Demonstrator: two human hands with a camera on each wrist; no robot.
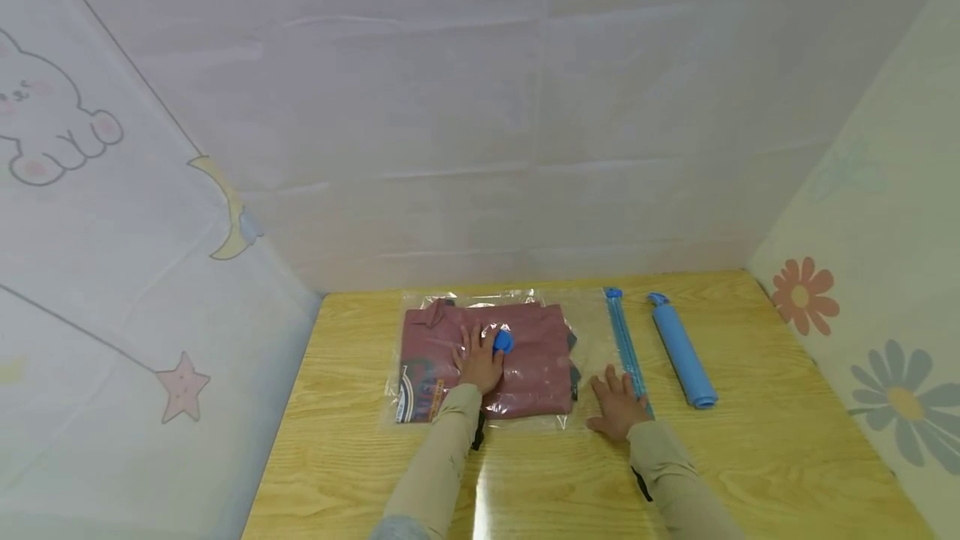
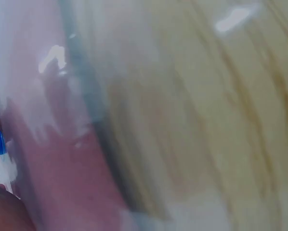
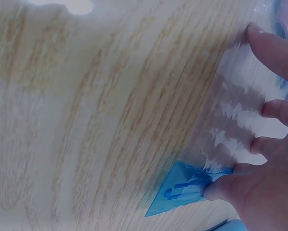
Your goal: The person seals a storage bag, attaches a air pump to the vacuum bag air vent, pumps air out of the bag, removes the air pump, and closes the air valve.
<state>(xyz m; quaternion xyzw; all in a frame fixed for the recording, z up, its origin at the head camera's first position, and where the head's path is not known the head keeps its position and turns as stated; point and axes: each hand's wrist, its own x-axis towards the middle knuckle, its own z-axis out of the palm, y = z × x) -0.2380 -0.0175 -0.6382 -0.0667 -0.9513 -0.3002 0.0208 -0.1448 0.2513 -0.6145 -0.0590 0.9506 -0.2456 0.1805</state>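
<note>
Clear bag (image 1: 592, 327), maroon garment (image 1: 534, 365) inside, left hand (image 1: 480, 365) and right hand (image 1: 619, 408) on top, each grip wide

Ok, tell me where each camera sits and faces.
Head: worn on the head, facing forward and down at the clear bag, mauve cloth and blue cylinder; left hand, right hand and sleeves show.
Left wrist: on that wrist, close over cloth and table, blurred; bits of that hand show at left.
Right wrist: on that wrist, facing the blue strip and table; that hand's fingers show at right.
Shared: head and right wrist both show the strip.
</note>
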